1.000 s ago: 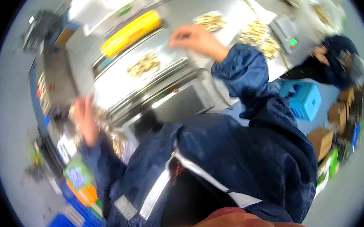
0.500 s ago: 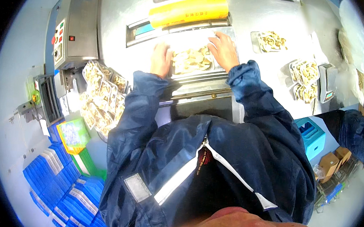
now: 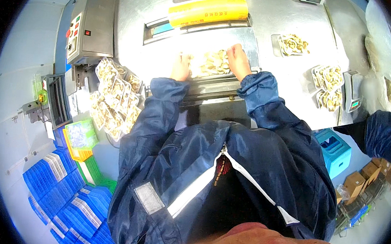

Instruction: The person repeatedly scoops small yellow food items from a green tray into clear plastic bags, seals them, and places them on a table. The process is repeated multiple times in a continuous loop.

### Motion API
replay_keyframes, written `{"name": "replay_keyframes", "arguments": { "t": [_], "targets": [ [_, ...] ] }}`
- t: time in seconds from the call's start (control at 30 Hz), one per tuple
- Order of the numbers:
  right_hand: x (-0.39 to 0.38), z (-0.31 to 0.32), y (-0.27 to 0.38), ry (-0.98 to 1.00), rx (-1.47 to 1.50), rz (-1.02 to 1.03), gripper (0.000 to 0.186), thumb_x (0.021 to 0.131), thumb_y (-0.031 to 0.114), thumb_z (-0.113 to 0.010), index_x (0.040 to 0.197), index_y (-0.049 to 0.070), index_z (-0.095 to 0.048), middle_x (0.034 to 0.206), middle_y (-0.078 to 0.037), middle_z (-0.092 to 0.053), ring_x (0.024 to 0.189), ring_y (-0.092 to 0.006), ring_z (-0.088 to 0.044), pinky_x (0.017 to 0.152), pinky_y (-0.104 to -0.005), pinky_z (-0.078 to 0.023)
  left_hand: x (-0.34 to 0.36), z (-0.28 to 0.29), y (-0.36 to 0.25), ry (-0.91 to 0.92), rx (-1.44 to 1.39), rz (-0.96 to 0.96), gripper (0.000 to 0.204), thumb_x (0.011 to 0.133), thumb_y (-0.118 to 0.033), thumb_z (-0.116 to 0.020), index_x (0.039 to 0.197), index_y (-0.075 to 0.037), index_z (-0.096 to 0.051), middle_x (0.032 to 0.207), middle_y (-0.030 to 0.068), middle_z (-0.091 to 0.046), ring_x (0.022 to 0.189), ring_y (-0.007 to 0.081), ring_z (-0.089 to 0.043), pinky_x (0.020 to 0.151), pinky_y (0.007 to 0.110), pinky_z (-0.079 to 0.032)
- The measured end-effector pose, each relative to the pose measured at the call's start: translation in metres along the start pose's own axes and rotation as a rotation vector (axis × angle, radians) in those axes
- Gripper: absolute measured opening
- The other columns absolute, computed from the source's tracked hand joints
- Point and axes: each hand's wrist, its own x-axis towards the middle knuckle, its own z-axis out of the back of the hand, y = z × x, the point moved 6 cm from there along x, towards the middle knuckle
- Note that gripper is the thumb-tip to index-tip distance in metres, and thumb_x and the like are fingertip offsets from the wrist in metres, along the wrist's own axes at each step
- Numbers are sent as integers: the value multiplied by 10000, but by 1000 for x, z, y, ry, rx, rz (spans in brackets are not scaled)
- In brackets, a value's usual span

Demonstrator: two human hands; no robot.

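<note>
A tray of pale sliced mushrooms point(image 3: 215, 64) sits on the wrapping station in front of me, between my hands. My left hand point(image 3: 180, 68) is at the tray's left end, its fingers closed against it and partly washed out by glare. At the right end, my right hand point(image 3: 239, 63) has its fingers curled in and gripping the tray edge. Just beyond lies a big yellow roll of wrapping film point(image 3: 208, 12) across the station. Whether film covers the tray cannot be made out in the bright light.
Filled mushroom trays point(image 3: 113, 98) are piled at left below a steel machine point(image 3: 93, 22). To the right are a single tray point(image 3: 294, 45), stacked trays point(image 3: 329, 81) and a scale point(image 3: 353, 92). Blue crates point(image 3: 60, 180) stand lower left, a blue stool point(image 3: 334, 152) lower right. Another person's dark sleeve point(image 3: 385, 135) shows at far right.
My right hand's fingers have curled in from a spread position at the tray's far corner. My left hand has closed in at the left end. The whole view has shifted slightly.
</note>
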Motion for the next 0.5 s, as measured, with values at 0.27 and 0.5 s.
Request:
{"name": "replay_keyframes", "arguments": {
  "t": [0.27, 0.5],
  "targets": [
    [-46, 24, -2, 427, -84, -78, 293, 900, 181, -484, 907, -61, -649, 951, -311, -636, 961, -453, -612, 843, -477, -477, -54, 6, 12, 266, 304, 207, 304, 957, -230, -445, 1037, 42, -556, 829, 144, -604, 633, 216, -581, 578, 344, -481],
    [-226, 79, 8, 380, 189, -270, 386, 963, 331, -518, 1176, 23, -612, 1210, -264, -611, 1155, -332, -600, 983, -463, -440, -206, 7, 53, 164, 586, 13, 374, 978, -314, -476, 1228, -40, -525, 1132, 307, -607, 1112, 442, -573, 940, 454, -462]
  ]
}}
